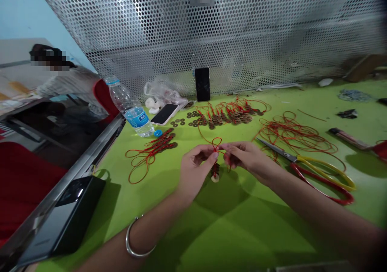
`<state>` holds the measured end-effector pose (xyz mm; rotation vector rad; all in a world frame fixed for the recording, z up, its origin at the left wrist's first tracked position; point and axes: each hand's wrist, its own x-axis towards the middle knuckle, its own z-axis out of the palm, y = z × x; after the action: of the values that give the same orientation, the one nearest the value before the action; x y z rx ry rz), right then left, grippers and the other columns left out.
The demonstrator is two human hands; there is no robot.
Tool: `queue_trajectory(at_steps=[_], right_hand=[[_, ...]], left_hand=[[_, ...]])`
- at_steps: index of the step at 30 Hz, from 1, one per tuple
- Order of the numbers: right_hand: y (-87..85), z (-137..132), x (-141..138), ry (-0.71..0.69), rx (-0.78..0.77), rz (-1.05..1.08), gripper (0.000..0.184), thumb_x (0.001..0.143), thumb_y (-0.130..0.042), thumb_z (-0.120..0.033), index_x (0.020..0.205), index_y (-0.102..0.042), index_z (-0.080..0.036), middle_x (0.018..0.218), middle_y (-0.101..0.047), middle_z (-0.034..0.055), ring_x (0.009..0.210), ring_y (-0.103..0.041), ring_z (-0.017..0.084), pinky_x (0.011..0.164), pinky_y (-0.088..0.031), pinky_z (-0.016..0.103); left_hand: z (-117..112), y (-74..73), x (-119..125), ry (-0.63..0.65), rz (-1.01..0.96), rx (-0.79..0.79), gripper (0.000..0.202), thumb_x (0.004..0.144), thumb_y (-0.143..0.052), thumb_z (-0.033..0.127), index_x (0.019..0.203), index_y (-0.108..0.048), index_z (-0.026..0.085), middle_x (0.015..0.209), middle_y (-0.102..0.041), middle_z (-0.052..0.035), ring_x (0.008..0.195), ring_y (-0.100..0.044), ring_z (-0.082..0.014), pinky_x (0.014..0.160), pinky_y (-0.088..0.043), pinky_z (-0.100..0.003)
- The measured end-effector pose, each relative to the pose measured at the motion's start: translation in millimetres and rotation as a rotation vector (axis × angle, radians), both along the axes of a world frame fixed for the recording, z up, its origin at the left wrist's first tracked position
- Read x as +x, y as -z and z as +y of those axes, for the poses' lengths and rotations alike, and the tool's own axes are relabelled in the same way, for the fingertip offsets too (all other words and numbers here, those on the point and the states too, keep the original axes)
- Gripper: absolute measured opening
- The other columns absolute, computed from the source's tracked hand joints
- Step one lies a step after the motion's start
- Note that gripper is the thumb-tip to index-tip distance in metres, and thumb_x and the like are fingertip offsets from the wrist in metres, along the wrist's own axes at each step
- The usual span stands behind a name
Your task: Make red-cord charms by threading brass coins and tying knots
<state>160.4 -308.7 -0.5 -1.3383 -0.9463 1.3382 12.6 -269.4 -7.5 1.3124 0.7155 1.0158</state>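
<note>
My left hand (pixel 198 165) and my right hand (pixel 246 157) meet over the green table (pixel 169 207), both pinching a red cord (pixel 216 143) that forms a small loop above the fingers. Several brown coins (pixel 215 170) strung on that cord hang below my fingers, with a pale bead at the bottom. A finished string of coins on red cord (pixel 155 147) lies to the left. Loose coins and more strung coins (pixel 225 116) lie behind my hands.
Scissors with yellow and red handles (pixel 317 173) lie to the right, beside a tangle of red cord (pixel 294 134). A water bottle (pixel 130 106), a white phone (pixel 164 114), an upright phone (pixel 202 84) and a black phone (pixel 65 215) stand around. A perforated metal screen (pixel 211 30) backs the table. Another person (pixel 69 82) sits at left.
</note>
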Motion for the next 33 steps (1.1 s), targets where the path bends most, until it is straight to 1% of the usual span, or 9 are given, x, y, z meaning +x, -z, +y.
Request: queue_trajectory(at_steps=[3,5,8,17,21,25,27,30,33], right_hand=[[2.3,0,-3,-0.033,-0.016,0.043,0.039,0.065,-0.068,-0.048,0.080,-0.065,-0.012,0.052,-0.052,-0.0027,0.043,-0.042,0.005,0.042,-0.032,0.018],[3.3,1,-4,-0.067,0.030,0.011,0.039,0.065,-0.069,-0.047,0.083,-0.064,-0.013,0.053,-0.051,-0.0036,0.044,-0.042,0.005,0.044,-0.033,0.019],[5.8,3,-2,-0.093,0.118,-0.077,0.035,0.065,-0.069,-0.046,0.076,-0.062,-0.014,0.054,-0.050,-0.0039,0.046,-0.043,0.006,0.046,-0.035,0.020],[5.3,-1,9,-0.031,0.326,-0.491,0.026,0.082,-0.053,-0.041,0.074,-0.056,-0.017,0.062,-0.057,0.0004,0.058,-0.053,0.012,0.055,-0.040,0.023],[-1.9,-3,9,-0.019,0.348,-0.476,0.027,0.085,-0.050,-0.040,0.073,-0.053,-0.017,0.062,-0.058,0.0005,0.057,-0.054,0.011,0.057,-0.042,0.022],[-7.2,-3,6,-0.023,0.285,-0.368,0.032,0.082,-0.052,-0.045,0.066,-0.051,-0.017,0.055,-0.055,-0.0005,0.046,-0.049,0.009,0.048,-0.038,0.022],[-7.9,-3,6,-0.021,0.264,-0.334,0.032,0.075,-0.061,-0.046,0.065,-0.051,-0.016,0.056,-0.054,-0.0011,0.046,-0.048,0.008,0.046,-0.037,0.021],[-6.8,-3,9,-0.017,0.255,-0.324,0.035,0.060,-0.075,-0.040,0.068,-0.051,-0.016,0.060,-0.055,-0.0014,0.050,-0.049,0.009,0.046,-0.037,0.021],[-5.8,-5,11,-0.039,0.227,-0.316,0.035,0.057,-0.077,-0.036,0.070,-0.051,-0.016,0.065,-0.059,0.0001,0.053,-0.052,0.010,0.048,-0.040,0.021]], left_hand=[[-2,-0.7,0,0.027,0.002,-0.021,0.015,0.066,-0.071,0.023,0.077,-0.065,0.014,0.075,-0.066,-0.0028,0.070,-0.059,-0.0120,0.069,-0.048,-0.024],[-2,-0.7,0,0.036,0.006,-0.028,0.016,0.067,-0.071,0.024,0.077,-0.064,0.014,0.076,-0.066,-0.0028,0.069,-0.059,-0.0120,0.069,-0.048,-0.025],[-3,0.2,1,0.029,0.015,-0.027,0.017,0.066,-0.071,0.025,0.077,-0.064,0.015,0.074,-0.066,-0.0023,0.069,-0.059,-0.0120,0.069,-0.049,-0.025],[-3,0.4,1,-0.002,0.030,-0.010,0.014,0.066,-0.071,0.023,0.072,-0.062,0.015,0.069,-0.062,0.0003,0.065,-0.057,-0.0095,0.066,-0.047,-0.021],[-2,-1.6,2,-0.029,0.041,-0.008,0.014,0.064,-0.070,0.023,0.071,-0.062,0.015,0.066,-0.061,0.0005,0.063,-0.056,-0.0096,0.065,-0.047,-0.022],[-1,-2.0,2,-0.054,0.076,-0.004,0.012,0.064,-0.070,0.021,0.070,-0.062,0.015,0.064,-0.061,0.0002,0.061,-0.056,-0.0101,0.062,-0.047,-0.022],[-2,-2.2,2,-0.067,0.090,0.021,0.010,0.065,-0.069,0.020,0.070,-0.063,0.015,0.065,-0.062,-0.0001,0.062,-0.057,-0.0103,0.062,-0.047,-0.022],[-3,-2.7,2,-0.068,0.101,0.054,0.008,0.065,-0.068,0.019,0.070,-0.063,0.016,0.067,-0.063,-0.0006,0.064,-0.058,-0.0107,0.064,-0.047,-0.022],[-4,-2.5,2,-0.055,0.095,0.053,0.008,0.065,-0.068,0.018,0.071,-0.063,0.016,0.069,-0.063,-0.0010,0.066,-0.058,-0.0110,0.067,-0.047,-0.023]])
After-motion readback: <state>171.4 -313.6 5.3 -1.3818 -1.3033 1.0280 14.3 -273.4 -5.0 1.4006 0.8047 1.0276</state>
